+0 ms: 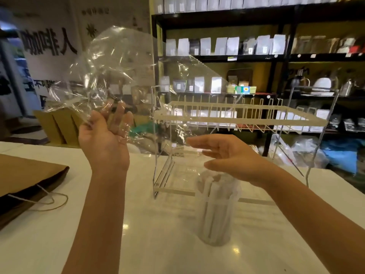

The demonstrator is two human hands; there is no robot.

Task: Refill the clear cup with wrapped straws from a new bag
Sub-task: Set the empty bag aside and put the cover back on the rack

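A clear cup stands on the white counter, packed with upright paper-wrapped straws that rise above its rim. My left hand is raised at the left and grips a crumpled, empty clear plastic bag that billows up and to the right. My right hand hovers flat, fingers together and pointing left, just above the straw tops. It holds nothing.
A wire dish rack stands right behind the cup. A brown paper bag with string handles lies at the counter's left edge. Black shelves of white pouches fill the background. The white counter stretches toward me.
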